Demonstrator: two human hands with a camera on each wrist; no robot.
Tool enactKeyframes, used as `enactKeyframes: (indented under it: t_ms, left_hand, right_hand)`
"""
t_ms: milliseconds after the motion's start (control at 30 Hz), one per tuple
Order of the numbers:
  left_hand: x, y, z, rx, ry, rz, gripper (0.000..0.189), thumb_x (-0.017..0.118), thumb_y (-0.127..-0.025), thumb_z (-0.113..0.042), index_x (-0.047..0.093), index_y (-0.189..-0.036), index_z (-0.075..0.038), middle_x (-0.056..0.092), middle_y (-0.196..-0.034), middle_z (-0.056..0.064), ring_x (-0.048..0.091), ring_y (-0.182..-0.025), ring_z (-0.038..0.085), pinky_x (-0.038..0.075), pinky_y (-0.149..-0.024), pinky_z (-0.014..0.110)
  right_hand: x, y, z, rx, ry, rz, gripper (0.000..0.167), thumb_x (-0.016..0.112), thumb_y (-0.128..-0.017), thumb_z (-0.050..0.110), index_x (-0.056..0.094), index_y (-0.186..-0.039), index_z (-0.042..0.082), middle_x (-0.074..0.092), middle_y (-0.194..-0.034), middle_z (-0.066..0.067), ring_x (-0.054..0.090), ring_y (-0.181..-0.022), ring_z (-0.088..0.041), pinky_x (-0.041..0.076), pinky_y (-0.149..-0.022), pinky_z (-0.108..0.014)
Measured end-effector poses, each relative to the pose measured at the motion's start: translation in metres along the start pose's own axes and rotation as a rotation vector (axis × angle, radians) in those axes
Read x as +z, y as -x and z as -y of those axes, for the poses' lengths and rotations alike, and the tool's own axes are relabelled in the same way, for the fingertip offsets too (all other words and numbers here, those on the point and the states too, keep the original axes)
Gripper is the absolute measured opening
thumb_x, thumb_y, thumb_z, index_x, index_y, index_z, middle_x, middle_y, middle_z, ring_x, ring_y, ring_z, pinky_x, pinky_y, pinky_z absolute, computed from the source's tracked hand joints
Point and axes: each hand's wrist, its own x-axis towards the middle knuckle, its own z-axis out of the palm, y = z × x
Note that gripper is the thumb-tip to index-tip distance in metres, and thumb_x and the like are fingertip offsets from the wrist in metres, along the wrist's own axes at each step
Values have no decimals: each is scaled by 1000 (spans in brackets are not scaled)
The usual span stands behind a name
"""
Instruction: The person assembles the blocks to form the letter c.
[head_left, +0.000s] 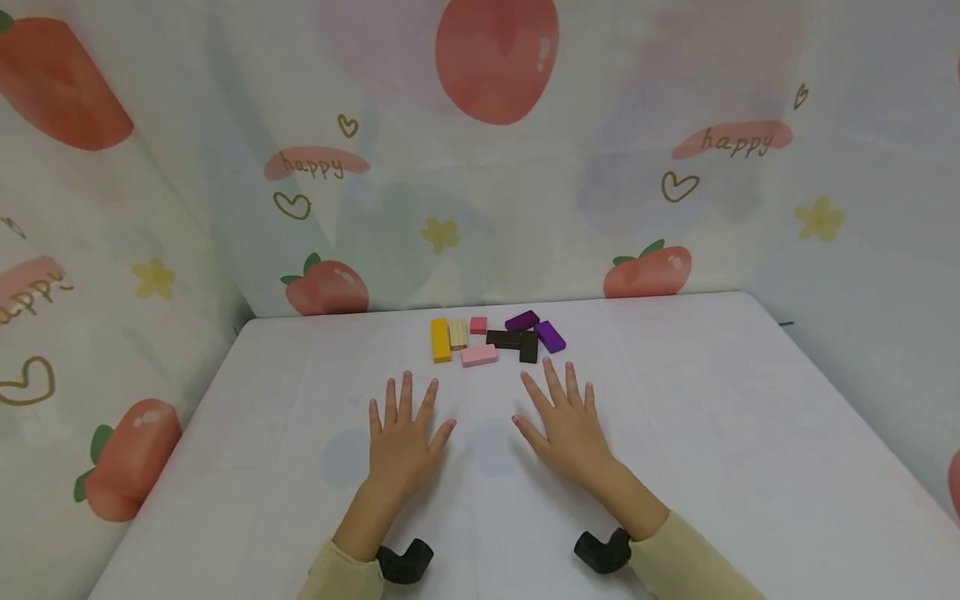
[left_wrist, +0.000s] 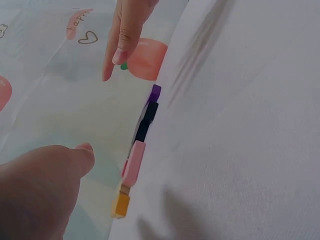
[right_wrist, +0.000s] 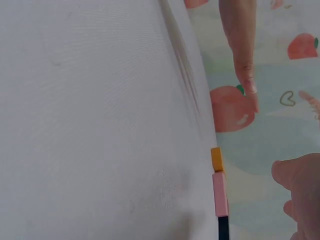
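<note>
My left hand [head_left: 405, 450] is spread over the white table with fingers pointing forward, holding nothing. To its right, my right hand [head_left: 572, 437] is spread the same way, also without anything in it. Just beyond the fingertips lies a loose group of small blocks. From left to right are a yellow block [head_left: 441, 341], a cream ridged block [head_left: 458, 335], a small red-pink block [head_left: 478, 326] and a light pink block [head_left: 478, 356]. Two black blocks [head_left: 528, 347] form a T shape beside a dark purple block [head_left: 522, 320] and a brighter purple block [head_left: 551, 337].
The white table [head_left: 247, 467] ends just behind the blocks. A cloth backdrop [head_left: 510, 192] printed with peaches, hearts and flowers rises behind and along the sides. At each wrist shows a black camera mount, the left mount [head_left: 407, 562] and the right mount [head_left: 602, 552].
</note>
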Motion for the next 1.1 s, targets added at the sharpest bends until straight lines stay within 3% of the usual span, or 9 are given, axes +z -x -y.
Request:
enactKeyframes:
  t_ms: [367, 733, 933, 1100]
  left_hand:
    - [13, -11, 8, 0, 27, 11, 66, 43, -91, -53, 29, -146, -20, 11, -151, 16, 6, -136, 37, 7, -105, 59]
    - [29, -39, 17, -29, 111, 51, 62, 38, -94, -50, 25, -147, -18, 13, -151, 14, 7, -137, 35, 8, -106, 56]
    - [27, -55, 21, -3, 139, 56, 61, 39, -96, -46, 24, -147, -17, 15, -151, 14, 7, -137, 34, 7, -107, 55]
    - [23, -65, 26, 64, 174, 48, 60, 43, -95, -42, 27, -146, -15, 17, -150, 14, 12, -136, 33, 12, -107, 53]
  right_hand:
    - [11, -17, 13, -23, 20, 45, 63, 52, -90, 45, 35, -143, 14, 17, -149, -18, 10, -133, -44, 14, -100, -65]
    - [36, -45, 25, -36, -14, 104, 61, 48, -92, 44, 33, -144, 15, 16, -150, -15, 8, -134, -42, 15, -102, -62]
    - [46, -67, 14, -79, -38, 128, 58, 49, -94, 37, 32, -144, 13, 20, -149, -16, 13, -134, -41, 19, -103, -57]
    - [48, -82, 9, -110, -107, 125, 57, 55, -92, 28, 34, -143, 13, 25, -147, -15, 18, -134, -36, 21, -105, -51]
